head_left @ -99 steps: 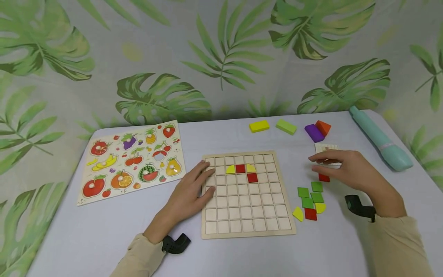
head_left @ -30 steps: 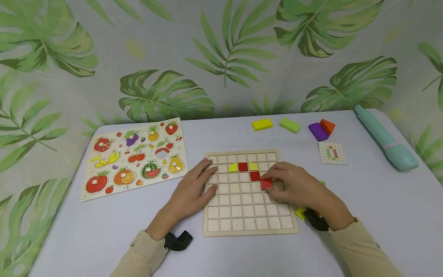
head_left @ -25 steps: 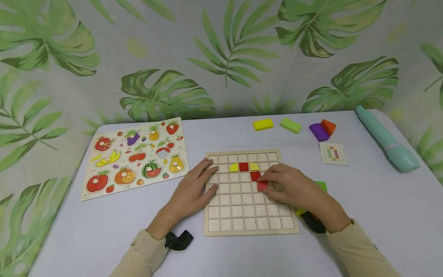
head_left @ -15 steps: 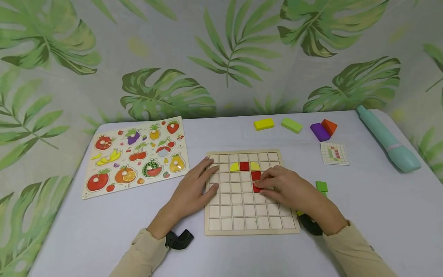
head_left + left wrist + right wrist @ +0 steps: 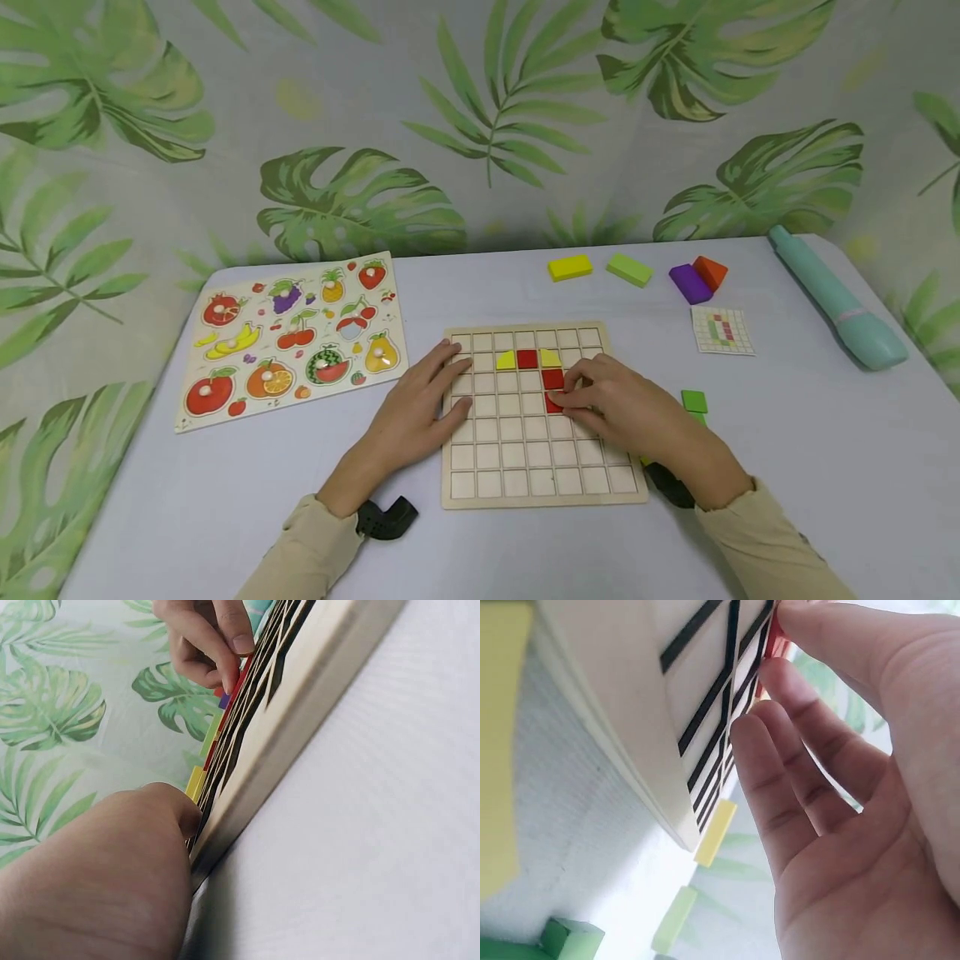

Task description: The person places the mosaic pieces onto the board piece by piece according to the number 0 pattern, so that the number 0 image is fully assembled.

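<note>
A wooden grid board point(image 5: 510, 482) lies on the table in the head view. My left hand point(image 5: 411, 412) rests on its left edge with the fingers spread. My right hand point(image 5: 626, 410) pinches a red square tile point(image 5: 553, 404), which sits at a cell just below another red tile point(image 5: 552, 379). The right wrist view shows the thumb and a finger of that hand at the red piece point(image 5: 774, 639). One row higher, a red tile point(image 5: 527, 359) lies between two yellow rounded tiles point(image 5: 506, 361). Green tiles point(image 5: 693, 402) lie right of the board, partly hidden by the right arm.
A small pattern card point(image 5: 722, 331) lies beyond the green tiles. Yellow point(image 5: 570, 267), light green point(image 5: 629, 270), purple point(image 5: 691, 284) and orange point(image 5: 710, 272) blocks stand along the back. A fruit puzzle point(image 5: 292, 342) is at left, a long teal object point(image 5: 840, 300) at right.
My right hand has gone from the loose tiles and the card to the board, bringing a red tile. That tile has slid left into line under the other red one. The left hand stays put.
</note>
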Tool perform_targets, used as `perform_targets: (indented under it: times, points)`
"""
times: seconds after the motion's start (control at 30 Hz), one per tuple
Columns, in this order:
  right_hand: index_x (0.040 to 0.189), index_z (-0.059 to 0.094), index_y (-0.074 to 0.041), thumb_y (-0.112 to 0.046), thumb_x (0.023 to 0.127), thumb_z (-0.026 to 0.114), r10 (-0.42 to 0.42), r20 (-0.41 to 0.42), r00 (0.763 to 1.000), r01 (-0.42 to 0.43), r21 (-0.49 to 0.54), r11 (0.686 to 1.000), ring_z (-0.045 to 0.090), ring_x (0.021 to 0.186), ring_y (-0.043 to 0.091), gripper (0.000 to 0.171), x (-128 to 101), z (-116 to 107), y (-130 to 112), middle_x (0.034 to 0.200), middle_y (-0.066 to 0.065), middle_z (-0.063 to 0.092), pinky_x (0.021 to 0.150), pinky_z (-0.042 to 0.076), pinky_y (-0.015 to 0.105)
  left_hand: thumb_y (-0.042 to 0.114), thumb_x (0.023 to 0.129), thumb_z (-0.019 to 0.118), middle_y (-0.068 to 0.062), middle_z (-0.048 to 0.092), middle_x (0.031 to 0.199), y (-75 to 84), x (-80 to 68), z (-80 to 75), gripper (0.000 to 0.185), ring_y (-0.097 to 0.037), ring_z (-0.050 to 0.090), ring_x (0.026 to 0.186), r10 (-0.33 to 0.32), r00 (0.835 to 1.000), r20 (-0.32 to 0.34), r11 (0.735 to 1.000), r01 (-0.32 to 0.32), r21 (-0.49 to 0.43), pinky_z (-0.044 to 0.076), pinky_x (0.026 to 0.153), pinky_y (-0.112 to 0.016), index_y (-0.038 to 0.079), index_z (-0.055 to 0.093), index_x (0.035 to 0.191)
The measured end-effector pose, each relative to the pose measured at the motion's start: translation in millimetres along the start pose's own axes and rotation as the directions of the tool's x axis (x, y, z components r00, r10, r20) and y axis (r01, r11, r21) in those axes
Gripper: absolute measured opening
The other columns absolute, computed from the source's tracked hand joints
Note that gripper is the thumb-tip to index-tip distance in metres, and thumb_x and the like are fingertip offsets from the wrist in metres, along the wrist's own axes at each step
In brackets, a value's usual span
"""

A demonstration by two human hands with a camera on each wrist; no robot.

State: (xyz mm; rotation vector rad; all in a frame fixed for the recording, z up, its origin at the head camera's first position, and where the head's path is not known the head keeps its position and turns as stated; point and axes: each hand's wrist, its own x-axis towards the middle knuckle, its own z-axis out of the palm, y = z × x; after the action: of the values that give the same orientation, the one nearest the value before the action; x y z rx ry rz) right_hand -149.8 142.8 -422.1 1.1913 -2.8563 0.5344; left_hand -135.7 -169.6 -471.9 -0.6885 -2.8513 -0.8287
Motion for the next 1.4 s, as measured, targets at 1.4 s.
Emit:
perform_targets:
  times: [1.4]
  points:
    - [0.108, 0.077, -0.035, -0.037, 0.077, 0.090, 0.302, 0.150, 0.941, -0.317, 0.089, 0.944, 0.058, 0.096, 0.001, 0.034, -118.8, -28.8, 51.1, 0.108, -0.021, 0.069, 0.082, 0.057, 0.025, 0.033, 0.102, 0.060, -0.010, 0.041, 0.161, -0.7, 0.9, 0.6, 0.052, -0.027, 0.032, 0.154, 0.010, 1.000, -0.003, 1.000, -0.009, 0.009, 0.034, 0.121, -0.052, 0.010, 0.055, 0.148]
